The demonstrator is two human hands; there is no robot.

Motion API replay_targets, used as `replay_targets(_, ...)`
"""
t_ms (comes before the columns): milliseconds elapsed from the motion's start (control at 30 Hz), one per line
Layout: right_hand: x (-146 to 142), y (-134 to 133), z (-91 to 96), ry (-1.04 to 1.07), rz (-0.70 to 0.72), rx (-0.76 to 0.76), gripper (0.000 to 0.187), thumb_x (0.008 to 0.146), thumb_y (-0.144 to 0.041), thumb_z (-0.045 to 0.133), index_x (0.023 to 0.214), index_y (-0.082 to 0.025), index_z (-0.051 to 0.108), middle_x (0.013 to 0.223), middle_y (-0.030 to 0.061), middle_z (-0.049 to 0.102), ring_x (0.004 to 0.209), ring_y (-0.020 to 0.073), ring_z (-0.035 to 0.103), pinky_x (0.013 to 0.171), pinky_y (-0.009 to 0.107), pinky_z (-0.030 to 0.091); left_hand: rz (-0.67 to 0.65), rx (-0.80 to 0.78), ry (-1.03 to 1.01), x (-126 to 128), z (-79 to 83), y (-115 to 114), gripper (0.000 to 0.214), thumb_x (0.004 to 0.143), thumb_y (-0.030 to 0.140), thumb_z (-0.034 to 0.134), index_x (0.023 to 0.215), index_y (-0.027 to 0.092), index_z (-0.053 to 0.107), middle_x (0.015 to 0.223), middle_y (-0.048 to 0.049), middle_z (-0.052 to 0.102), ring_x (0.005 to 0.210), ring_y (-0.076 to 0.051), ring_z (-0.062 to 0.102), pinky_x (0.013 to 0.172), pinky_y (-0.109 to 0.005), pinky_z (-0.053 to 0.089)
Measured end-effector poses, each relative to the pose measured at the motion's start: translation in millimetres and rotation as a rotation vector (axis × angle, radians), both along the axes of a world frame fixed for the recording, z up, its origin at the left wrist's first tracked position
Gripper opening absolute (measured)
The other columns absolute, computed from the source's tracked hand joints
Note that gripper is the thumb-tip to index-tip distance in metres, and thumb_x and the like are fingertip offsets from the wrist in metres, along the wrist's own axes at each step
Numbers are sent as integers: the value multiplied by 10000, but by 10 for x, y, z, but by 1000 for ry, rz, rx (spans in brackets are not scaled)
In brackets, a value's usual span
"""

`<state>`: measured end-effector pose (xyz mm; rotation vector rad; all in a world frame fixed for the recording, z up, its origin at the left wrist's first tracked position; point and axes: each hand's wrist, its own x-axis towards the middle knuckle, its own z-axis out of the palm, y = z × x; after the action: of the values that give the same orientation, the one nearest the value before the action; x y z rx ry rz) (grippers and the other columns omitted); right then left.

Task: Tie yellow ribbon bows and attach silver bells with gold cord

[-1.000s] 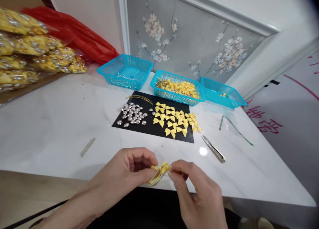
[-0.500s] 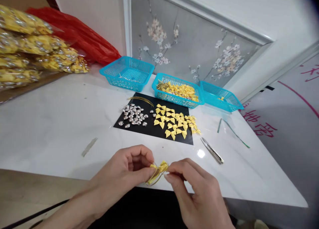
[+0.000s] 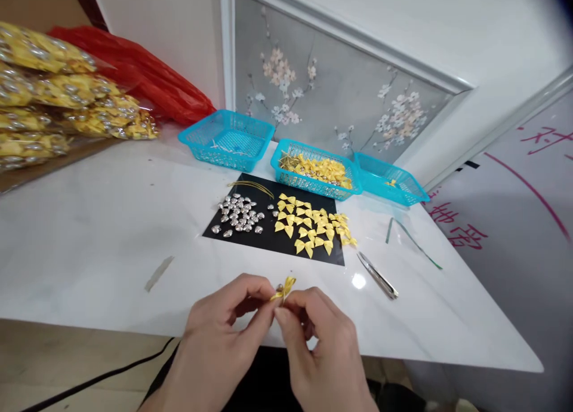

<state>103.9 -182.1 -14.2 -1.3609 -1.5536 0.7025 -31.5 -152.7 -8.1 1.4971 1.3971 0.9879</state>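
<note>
My left hand (image 3: 224, 334) and my right hand (image 3: 320, 346) meet at the table's near edge, both pinched on one small yellow ribbon bow (image 3: 283, 289) that sticks up between the fingertips. Beyond them a black mat (image 3: 268, 242) carries a cluster of silver heart beads (image 3: 239, 214) on its left and several loose yellow bows (image 3: 313, 228) on its right. Thin gold wires (image 3: 253, 185) lie at the mat's far edge.
Metal tweezers (image 3: 377, 274) lie right of the mat. Three blue baskets stand behind: one (image 3: 226, 138) nearly bare, the middle one (image 3: 316, 168) full of yellow bows, the right one (image 3: 389, 180). Bags of yellow bows (image 3: 54, 110) and a red plastic bag (image 3: 143, 77) sit at far left.
Both hands have drawn closer together and toward me, and the bow between them now looks smaller and more bunched. The camera view has shifted slightly.
</note>
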Motion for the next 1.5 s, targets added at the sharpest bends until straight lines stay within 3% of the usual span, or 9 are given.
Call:
replay_targets(300, 6, 66, -21, 1032, 275, -675, 301, 822, -432, 636, 744, -183, 485, 697, -46, 532, 390, 9, 325, 359, 151, 203, 43, 510, 321, -72, -132, -55, 154, 806, 119, 577, 791, 271, 601, 743, 51, 724, 653, -132, 687, 671, -202, 509)
replay_targets(467, 10, 58, 65, 1157, 376, -788, 312, 819, -411, 661, 725, -187, 466, 519, -87, 471, 307, 4, 268, 316, 146, 177, 35, 603, 329, -133, -162, -76, 229, 786, 64, 579, 830, 284, 624, 779, 34, 741, 698, -150, 702, 709, -211, 530)
replay_targets(667, -233, -121, -37, 528, 74, -266, 266, 901, -474, 503, 849, -214, 519, 556, -34, 537, 371, 79, 405, 356, 186, 295, 2, 577, 270, -187, -254, -92, 297, 760, 75, 612, 929, 318, 634, 842, 33, 759, 773, -183, 702, 753, -247, 532)
replay_targets(800, -320, -249, -307, 72, -66, -38, 107, 893, -374, 528, 882, -271, 554, 578, 1, 607, 451, 163, 551, 346, 223, 334, 70, 165, 99, -150, -174, -58, 133, 753, 231, 665, 862, 293, 618, 781, 31, 734, 712, -188, 697, 669, -252, 538)
replay_targets(1000, 30, -159, -309, 188, -44, -175, 159, 955, -362, 426, 923, -222, 494, 485, -75, 473, 335, 93, 403, 335, 189, 302, 79, -164, -286, -151, 22, 11, 216, 664, 243, 729, 824, 239, 583, 641, 56, 638, 630, -135, 631, 604, -202, 510)
replay_targets(1100, 175, -58, -74, 50, -103, 45, 83, 913, -271, 517, 921, -211, 573, 675, -14, 547, 501, 107, 494, 445, 211, 405, 46, -185, -324, -156, 34, 9, 222, 677, 258, 734, 841, 245, 585, 646, 68, 624, 619, -111, 602, 600, -183, 488)
replay_targets(1233, 122, 32, 154, -128, 82, 207, 165, 904, -138, 506, 979, -227, 624, 909, 42, 600, 741, 136, 608, 647, 232, 511, -6, -203, -243, -123, 51, -10, 205, 704, 259, 712, 848, 250, 567, 672, 57, 649, 631, -127, 609, 604, -206, 492)
replay_targets(1367, 11, 71, 133, -272, 117, 320, 256, 891, -34, 451, 926, -203, 641, 881, 51, 589, 718, 126, 606, 641, 232, 516, -32, -248, -276, -111, 97, -10, 211, 707, 271, 728, 841, 236, 569, 694, 47, 650, 641, -126, 600, 591, -206, 470)
replay_targets(1500, -17, 92, 44, -240, 48, 628, 178, 851, -9, 542, 852, -161, 635, 803, 54, 621, 685, 133, 580, 583, 248, 509, -80, -337, -508, -132, 111, -11, 262, 681, 277, 772, 828, 219, 563, 672, 62, 589, 651, -108, 553, 614, -201, 452)
